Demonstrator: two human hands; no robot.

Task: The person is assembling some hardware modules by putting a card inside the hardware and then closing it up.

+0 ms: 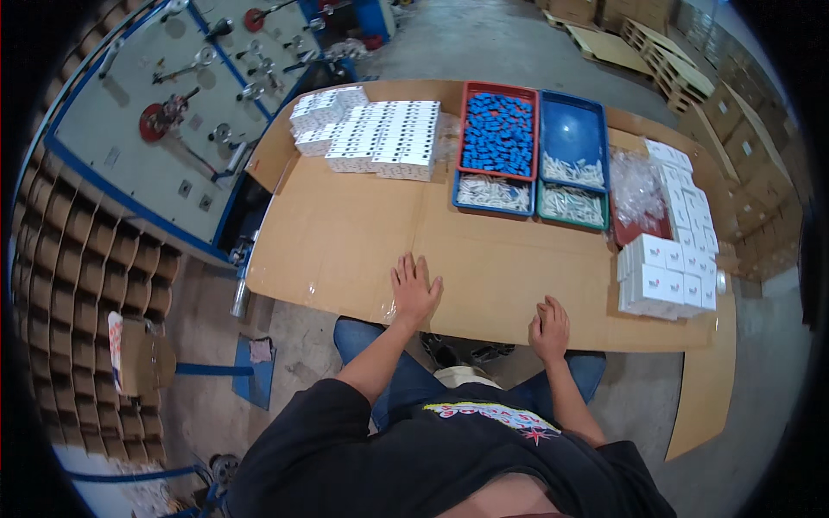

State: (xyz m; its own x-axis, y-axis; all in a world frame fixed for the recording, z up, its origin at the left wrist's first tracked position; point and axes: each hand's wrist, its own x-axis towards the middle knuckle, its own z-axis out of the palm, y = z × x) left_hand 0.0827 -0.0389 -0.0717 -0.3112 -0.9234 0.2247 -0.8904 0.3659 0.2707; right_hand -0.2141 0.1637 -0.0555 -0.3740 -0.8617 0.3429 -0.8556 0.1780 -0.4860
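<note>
My left hand [414, 287] lies flat, fingers apart, on the near edge of a cardboard-covered table [345, 233]. My right hand [550, 326] rests on the same front edge, fingers loosely curled, holding nothing. A stack of small white boxes [663, 281] stands just right of my right hand. At the back left sits a larger block of white boxes [380, 138]. Behind the middle are a red tray of blue parts [499, 129], a blue tray [572, 129] and trays of white parts [492, 192].
Clear plastic bags [635, 186] lie over a red tray at the right. A blue-framed machine with spools [173, 104] stands left of the table, beside rows of cardboard dividers [78, 259]. Wooden pallets [639, 43] and stacked cartons [751, 129] are behind.
</note>
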